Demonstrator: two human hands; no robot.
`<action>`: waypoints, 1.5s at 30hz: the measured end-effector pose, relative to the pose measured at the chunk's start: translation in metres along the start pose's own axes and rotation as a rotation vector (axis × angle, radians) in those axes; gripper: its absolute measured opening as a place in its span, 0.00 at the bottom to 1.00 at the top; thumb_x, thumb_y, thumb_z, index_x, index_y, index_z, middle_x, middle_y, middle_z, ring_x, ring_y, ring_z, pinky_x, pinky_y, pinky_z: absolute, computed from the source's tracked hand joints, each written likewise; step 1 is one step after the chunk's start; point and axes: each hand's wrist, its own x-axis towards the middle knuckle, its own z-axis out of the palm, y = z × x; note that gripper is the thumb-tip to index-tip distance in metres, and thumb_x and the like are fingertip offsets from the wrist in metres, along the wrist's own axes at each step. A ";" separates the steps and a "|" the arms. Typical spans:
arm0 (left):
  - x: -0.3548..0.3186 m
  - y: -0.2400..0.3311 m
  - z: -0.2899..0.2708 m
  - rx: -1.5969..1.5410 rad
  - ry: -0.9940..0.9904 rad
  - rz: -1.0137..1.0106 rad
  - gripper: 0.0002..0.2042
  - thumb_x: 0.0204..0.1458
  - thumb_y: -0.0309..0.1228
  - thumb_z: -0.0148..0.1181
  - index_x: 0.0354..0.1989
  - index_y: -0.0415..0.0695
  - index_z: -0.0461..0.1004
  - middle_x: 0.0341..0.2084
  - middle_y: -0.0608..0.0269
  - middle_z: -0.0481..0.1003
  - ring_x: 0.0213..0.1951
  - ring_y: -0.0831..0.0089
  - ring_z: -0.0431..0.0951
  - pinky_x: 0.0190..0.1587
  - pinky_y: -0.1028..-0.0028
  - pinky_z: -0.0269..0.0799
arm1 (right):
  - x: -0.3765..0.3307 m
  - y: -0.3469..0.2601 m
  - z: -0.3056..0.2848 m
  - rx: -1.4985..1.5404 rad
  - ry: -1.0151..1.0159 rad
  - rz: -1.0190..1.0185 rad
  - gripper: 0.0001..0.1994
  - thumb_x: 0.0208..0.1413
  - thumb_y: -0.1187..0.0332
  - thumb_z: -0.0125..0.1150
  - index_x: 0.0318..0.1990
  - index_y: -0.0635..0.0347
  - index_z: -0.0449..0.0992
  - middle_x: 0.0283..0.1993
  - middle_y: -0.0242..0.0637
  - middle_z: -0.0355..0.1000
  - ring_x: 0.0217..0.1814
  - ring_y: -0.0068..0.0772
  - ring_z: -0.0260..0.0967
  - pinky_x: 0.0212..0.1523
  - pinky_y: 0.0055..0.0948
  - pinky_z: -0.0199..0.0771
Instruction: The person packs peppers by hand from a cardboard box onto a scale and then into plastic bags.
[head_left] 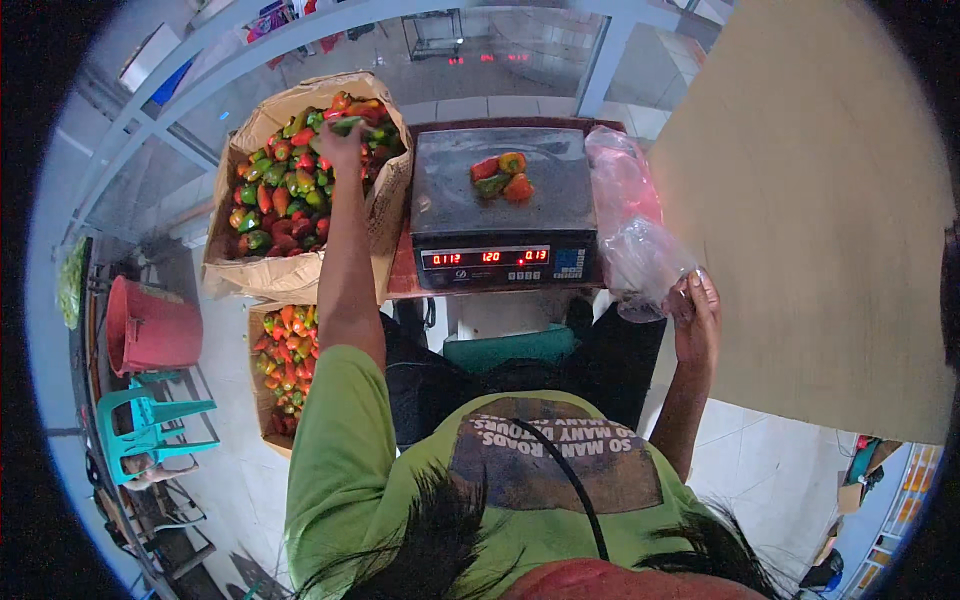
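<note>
My left hand [341, 146] reaches into a large cardboard box [392, 190] of red, green and orange peppers [283, 180]. Its fingers are closed round a green pepper [347, 125] near the box's far right side. On the metal plate of a digital scale [503, 225] lies a small group of peppers [490, 186], red, green and orange; the red display is lit. Right of the scale, my right hand [697, 305] pinches the near end of a clear plastic bag [640, 255], which hangs limp beside the scale.
A second cardboard box of peppers [287, 355] stands on the floor below the first. The scale rests on a reddish-brown table [398, 277]. To the left are a red bin [150, 325] and a turquoise plastic chair [150, 415]. A broad tan board [820, 220] fills the right side.
</note>
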 end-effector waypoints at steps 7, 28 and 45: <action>-0.065 0.154 -0.037 -0.645 -0.182 0.165 0.18 0.33 0.30 0.66 0.36 0.42 0.69 0.28 0.59 0.70 0.33 0.69 0.70 0.38 0.74 0.66 | 0.000 -0.005 0.010 -0.010 -0.036 -0.027 0.07 0.54 0.65 0.47 0.26 0.54 0.63 0.17 0.21 0.54 0.16 0.11 0.46 0.18 0.14 0.48; -0.173 0.218 0.083 -0.158 -0.734 0.338 0.16 0.36 0.22 0.58 0.36 0.43 0.65 0.37 0.52 0.60 0.39 0.52 0.68 0.40 0.60 0.66 | 0.002 -0.001 0.000 -0.034 -0.012 -0.035 0.09 0.55 0.62 0.46 0.27 0.55 0.62 0.17 0.22 0.54 0.17 0.13 0.47 0.21 0.18 0.52; -0.160 0.142 0.009 -0.107 -0.120 0.192 0.16 0.41 0.18 0.50 0.43 0.39 0.66 0.40 0.47 0.60 0.44 0.53 0.63 0.47 0.64 0.59 | 0.002 -0.006 0.014 -0.032 -0.065 -0.025 0.09 0.55 0.63 0.46 0.26 0.56 0.64 0.19 0.23 0.58 0.18 0.13 0.50 0.20 0.16 0.52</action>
